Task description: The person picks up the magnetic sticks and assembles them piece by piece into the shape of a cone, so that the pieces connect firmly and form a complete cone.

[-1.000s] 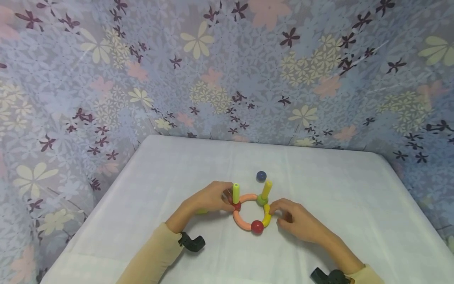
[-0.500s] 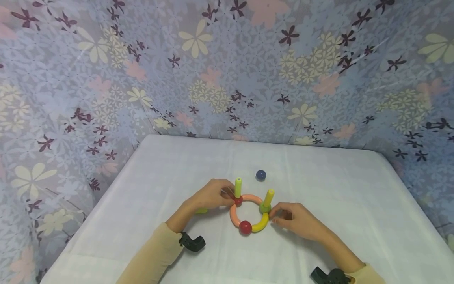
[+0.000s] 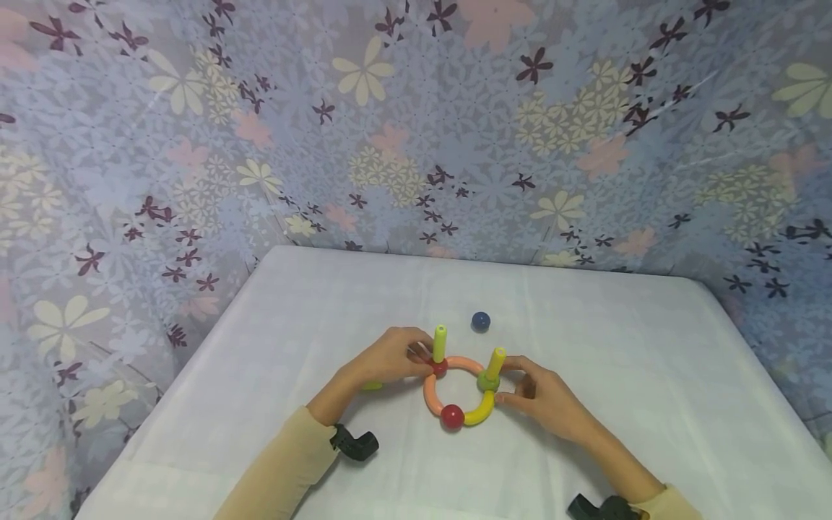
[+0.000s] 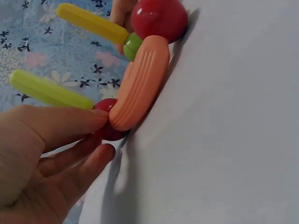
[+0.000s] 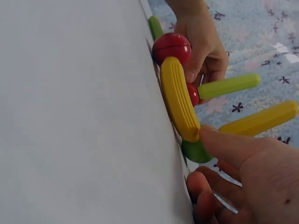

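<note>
A ring of curved sticks and balls lies on the white table: coral curved sticks (image 4: 145,84), a yellow curved stick (image 5: 178,98), a front red ball (image 3: 452,417), a left red ball (image 3: 440,367) and a green ball (image 3: 488,381). A lime straight stick (image 3: 440,344) stands up from the left red ball. The yellow straight stick (image 3: 497,362) rises, slightly tilted, from the green ball. My left hand (image 3: 398,355) pinches the left red ball between thumb and fingers. On the other side, my right hand (image 3: 546,397) grips the green ball, thumb in front and fingers behind.
Behind the ring sits a loose dark blue ball (image 3: 481,321). A green piece (image 3: 372,386) lies partly hidden beneath my left wrist. The white-covered table (image 3: 325,289) ends at a flowered cloth (image 3: 416,144) at the back.
The ring has turned a little, its front red ball shifting left and its green ball moving nearer. My right hand's fingers have gone from beside the yellow curved stick to around the green ball.
</note>
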A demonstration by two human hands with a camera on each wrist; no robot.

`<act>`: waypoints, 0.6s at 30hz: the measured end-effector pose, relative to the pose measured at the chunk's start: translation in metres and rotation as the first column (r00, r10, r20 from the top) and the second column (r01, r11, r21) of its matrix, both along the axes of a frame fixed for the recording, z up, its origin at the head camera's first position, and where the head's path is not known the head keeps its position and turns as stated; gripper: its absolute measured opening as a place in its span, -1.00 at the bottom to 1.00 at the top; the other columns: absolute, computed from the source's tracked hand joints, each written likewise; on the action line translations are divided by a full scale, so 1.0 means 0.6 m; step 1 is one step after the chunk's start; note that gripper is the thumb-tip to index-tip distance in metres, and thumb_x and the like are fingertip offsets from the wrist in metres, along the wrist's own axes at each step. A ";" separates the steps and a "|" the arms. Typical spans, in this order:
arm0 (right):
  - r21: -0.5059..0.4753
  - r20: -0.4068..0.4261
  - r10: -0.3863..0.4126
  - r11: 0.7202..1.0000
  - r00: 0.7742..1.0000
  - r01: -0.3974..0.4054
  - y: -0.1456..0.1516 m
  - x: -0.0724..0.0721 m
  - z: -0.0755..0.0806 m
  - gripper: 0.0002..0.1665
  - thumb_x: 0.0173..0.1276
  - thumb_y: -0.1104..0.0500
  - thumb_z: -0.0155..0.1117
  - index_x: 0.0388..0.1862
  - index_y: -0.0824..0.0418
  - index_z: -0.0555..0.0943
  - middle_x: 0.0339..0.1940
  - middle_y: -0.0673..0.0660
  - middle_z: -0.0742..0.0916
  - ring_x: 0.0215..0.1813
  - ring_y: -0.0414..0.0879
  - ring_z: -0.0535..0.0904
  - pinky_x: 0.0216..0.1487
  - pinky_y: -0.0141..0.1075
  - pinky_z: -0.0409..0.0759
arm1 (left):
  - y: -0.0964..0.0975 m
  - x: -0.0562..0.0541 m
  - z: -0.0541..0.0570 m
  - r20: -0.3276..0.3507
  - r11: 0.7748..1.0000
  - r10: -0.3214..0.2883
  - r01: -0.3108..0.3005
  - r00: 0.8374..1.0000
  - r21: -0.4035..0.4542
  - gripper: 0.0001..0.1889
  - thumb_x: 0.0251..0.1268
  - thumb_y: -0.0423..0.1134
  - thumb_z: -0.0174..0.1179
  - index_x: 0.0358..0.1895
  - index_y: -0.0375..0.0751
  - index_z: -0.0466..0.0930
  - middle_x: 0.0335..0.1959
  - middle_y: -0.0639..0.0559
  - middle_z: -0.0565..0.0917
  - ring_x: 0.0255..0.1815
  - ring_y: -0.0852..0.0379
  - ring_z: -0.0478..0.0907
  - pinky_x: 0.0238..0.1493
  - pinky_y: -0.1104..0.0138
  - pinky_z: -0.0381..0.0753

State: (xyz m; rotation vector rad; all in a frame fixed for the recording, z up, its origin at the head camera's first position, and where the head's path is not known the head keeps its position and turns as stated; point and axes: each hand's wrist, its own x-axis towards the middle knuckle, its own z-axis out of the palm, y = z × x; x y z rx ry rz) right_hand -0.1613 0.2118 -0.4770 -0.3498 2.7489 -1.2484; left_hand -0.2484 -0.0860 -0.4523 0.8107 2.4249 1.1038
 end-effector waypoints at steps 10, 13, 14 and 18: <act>0.071 0.004 -0.027 0.997 1.000 0.027 -0.007 0.000 -0.002 -0.38 0.13 -0.17 0.43 0.18 -0.07 0.58 -0.20 -0.14 0.66 -0.34 -0.15 0.47 -0.31 -0.26 0.49 | -0.046 -0.023 0.030 -0.023 0.996 -0.077 0.076 0.997 -0.038 -0.60 0.10 -0.13 0.42 0.01 -0.15 0.60 -0.09 0.03 0.63 -0.16 0.16 0.58 -0.13 0.33 0.58; 0.071 0.012 -0.033 0.997 0.999 0.032 -0.007 -0.001 -0.004 -0.39 0.13 -0.16 0.43 0.18 -0.07 0.58 -0.19 -0.14 0.66 -0.33 -0.15 0.47 -0.30 -0.26 0.49 | -0.060 -0.025 0.033 -0.032 0.998 -0.056 0.057 0.998 0.014 -0.59 0.12 -0.16 0.40 0.04 -0.19 0.59 -0.06 -0.04 0.63 -0.12 0.14 0.58 -0.07 0.32 0.57; 0.070 0.014 -0.033 0.997 0.999 0.032 -0.007 -0.001 -0.004 -0.39 0.13 -0.17 0.43 0.18 -0.08 0.59 -0.18 -0.14 0.66 -0.33 -0.15 0.47 -0.30 -0.26 0.49 | -0.065 -0.024 0.033 -0.034 0.998 -0.045 0.046 0.998 0.030 -0.59 0.12 -0.17 0.40 0.04 -0.20 0.59 -0.06 -0.05 0.63 -0.11 0.13 0.59 -0.06 0.31 0.57; 0.062 0.008 -0.028 0.998 1.000 0.027 -0.005 -0.002 -0.005 -0.41 0.13 -0.17 0.43 0.16 -0.09 0.60 -0.15 -0.13 0.66 -0.33 -0.15 0.48 -0.29 -0.25 0.50 | -0.094 -0.013 0.027 -0.055 0.998 -0.004 0.008 0.999 0.063 -0.61 0.12 -0.19 0.40 0.01 -0.22 0.61 -0.07 -0.07 0.64 -0.13 0.11 0.60 -0.06 0.25 0.57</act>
